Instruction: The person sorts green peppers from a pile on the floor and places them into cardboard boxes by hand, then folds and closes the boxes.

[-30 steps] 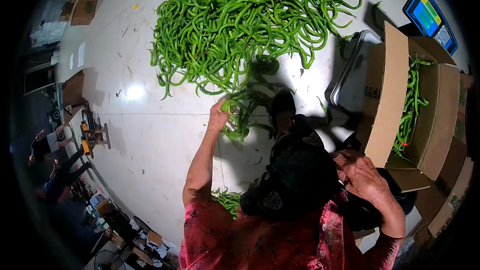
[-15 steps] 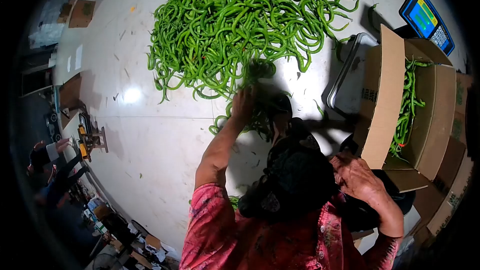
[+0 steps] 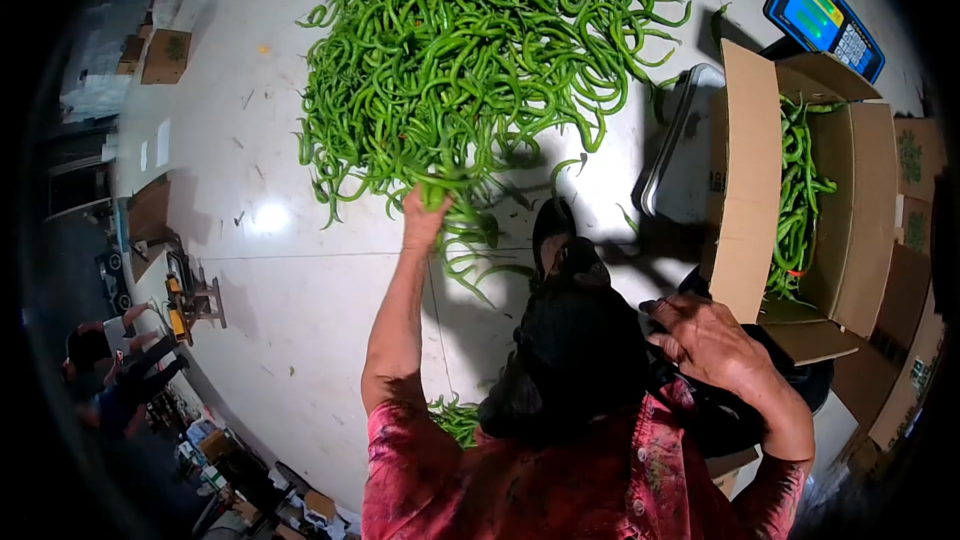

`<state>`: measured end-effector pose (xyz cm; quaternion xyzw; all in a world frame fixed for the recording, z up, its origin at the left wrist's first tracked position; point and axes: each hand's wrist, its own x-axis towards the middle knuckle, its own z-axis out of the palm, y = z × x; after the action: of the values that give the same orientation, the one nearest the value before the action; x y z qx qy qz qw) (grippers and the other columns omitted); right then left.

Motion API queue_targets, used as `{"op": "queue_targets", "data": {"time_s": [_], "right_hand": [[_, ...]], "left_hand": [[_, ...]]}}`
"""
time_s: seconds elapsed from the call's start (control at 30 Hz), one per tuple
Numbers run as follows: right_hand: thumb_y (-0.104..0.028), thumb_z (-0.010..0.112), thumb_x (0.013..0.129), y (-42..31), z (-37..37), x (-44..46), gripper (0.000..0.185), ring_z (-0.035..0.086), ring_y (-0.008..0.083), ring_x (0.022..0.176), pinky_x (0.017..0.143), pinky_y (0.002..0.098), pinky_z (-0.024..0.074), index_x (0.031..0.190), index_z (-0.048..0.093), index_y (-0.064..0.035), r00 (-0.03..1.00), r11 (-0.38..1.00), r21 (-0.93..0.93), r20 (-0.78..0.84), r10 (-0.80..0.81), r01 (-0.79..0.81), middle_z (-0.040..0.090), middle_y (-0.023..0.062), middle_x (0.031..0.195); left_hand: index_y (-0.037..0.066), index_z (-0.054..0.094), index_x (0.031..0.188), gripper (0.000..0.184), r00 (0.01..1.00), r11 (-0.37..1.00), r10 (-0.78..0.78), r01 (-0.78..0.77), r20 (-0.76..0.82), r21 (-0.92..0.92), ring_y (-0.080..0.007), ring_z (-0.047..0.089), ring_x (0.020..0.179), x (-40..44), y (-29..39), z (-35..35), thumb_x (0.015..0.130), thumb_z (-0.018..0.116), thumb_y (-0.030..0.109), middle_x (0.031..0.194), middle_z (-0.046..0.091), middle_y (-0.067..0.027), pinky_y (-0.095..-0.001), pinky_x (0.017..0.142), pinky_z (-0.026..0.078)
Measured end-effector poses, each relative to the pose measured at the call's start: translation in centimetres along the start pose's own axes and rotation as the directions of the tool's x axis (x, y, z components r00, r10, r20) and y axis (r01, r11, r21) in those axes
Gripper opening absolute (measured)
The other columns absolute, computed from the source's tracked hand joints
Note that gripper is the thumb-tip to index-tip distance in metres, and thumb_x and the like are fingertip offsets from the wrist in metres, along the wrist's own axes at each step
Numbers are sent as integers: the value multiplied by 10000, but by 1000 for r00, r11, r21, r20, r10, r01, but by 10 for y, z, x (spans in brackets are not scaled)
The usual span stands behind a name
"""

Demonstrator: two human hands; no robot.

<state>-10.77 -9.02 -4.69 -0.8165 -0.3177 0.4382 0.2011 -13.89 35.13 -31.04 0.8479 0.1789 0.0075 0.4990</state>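
Note:
My left hand [image 3: 423, 224] is closed around a few long green chili peppers [image 3: 432, 196] at the near edge of a big pile of peppers [image 3: 450, 50] on the pale floor. More peppers hang or lie just right of that hand, partly in shadow. My right hand [image 3: 715, 342] is by my right knee, its fingers loosely bent and slightly apart, with nothing visible in them. A cardboard box [image 3: 752, 190] with green peppers [image 3: 800, 180] inside stands ahead of the right hand. A smaller heap of peppers [image 3: 455, 422] lies beside my left side.
A scale display [image 3: 815, 15] stands behind the box, and the edge of a metal platform [image 3: 680, 130] shows beside it. My dark shoe [image 3: 552, 225] is near the pile. More cartons [image 3: 905, 270] line the right. At far left are a small stool [image 3: 195, 300] and another person [image 3: 125, 370].
My left hand has moved left along the pile's near edge, and green peppers now show in its grip. My right hand stays by the knee. The view has shifted slightly.

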Motion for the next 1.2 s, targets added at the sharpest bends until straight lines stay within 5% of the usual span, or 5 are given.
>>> {"op": "queue_targets", "data": {"time_s": [0.1,0.23,0.7,0.97,1.2], "right_hand": [[-129,611,852,-4,-8,-3,374,578,416,993,854,472,474,1178,540,38,1000,1000,14,-28,-3,4,607,250,1041],[-148,623,861,-6,-9,-7,387,569,414,1050,880,460,469,1198,546,27,997,999,43,-77,-13,16,609,245,1117],[-133,599,876,10,-13,-29,323,585,420,998,868,440,476,1149,574,38,926,970,79,-324,-195,232,621,229,1083],[-145,577,898,6,-27,-35,269,629,392,947,818,430,495,1113,602,13,856,888,306,-491,-162,344,662,223,993],[-152,568,964,-14,-26,-47,210,621,111,900,766,248,515,1146,607,-55,799,457,657,-525,-293,600,660,47,974]], "left_hand": [[-22,621,1085,259,950,616,-310,183,-22,-766,-197,639,841,4,38,-20,828,627,13,974,675,-89,-321,804,522],[-11,560,1171,327,973,427,-196,193,118,-883,-214,636,899,20,57,-46,850,615,26,1006,653,-119,-340,815,538],[90,542,1113,301,990,254,139,-50,-14,-966,-221,558,930,3,268,-56,825,631,98,962,561,-73,-318,747,528],[92,515,1124,284,905,88,402,115,141,-990,-182,486,966,-18,373,-27,857,609,111,998,494,-48,-270,659,495],[52,504,1094,265,848,76,502,154,171,-985,-172,493,951,-25,441,17,861,609,122,1001,491,-54,-249,656,482]]}}
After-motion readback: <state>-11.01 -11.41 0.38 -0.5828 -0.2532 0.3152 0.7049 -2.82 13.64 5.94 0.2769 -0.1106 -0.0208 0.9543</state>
